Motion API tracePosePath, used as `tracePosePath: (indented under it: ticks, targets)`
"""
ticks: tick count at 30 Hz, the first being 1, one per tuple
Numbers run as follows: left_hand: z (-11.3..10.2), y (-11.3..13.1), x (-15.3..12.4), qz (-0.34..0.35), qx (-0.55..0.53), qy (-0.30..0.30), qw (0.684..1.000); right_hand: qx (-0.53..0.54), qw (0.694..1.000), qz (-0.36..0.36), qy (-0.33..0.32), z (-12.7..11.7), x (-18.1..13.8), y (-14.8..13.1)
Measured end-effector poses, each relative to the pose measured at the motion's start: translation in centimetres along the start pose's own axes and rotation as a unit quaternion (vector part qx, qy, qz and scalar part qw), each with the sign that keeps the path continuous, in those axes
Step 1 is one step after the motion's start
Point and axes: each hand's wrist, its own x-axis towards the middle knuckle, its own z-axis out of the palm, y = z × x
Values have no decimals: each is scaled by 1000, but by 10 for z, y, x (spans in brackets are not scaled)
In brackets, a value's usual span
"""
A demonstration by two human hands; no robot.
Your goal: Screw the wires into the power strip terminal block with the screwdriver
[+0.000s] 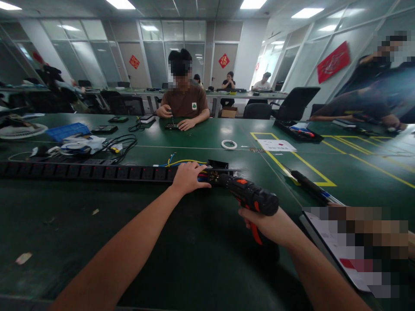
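My left hand (188,177) rests palm down on the right end of a long black power strip (97,171) lying across the green table (162,242), fingers pressed on it beside coloured wires (181,163). My right hand (270,225) grips a black and orange electric screwdriver (249,196). Its tip points left into the open end of the strip, right next to my left fingers.
A person in a brown shirt (184,101) sits across the table working on a small device. A white tape roll (229,144), a paper (280,145) inside yellow floor-tape lines, a black tool (311,186), a blue tray (68,131) and cables (121,142) lie around. Another person (372,93) leans in at right.
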Motion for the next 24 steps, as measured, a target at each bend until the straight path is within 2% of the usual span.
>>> tracePosePath:
  ticks: [5, 24]
  targets:
    - [3, -1, -2, 14, -16, 20, 1000, 3, 1000, -1, 5, 0, -1, -2]
    - [6, -2, -1, 14, -25, 16, 999, 18, 1000, -2, 2, 1, 0, 0]
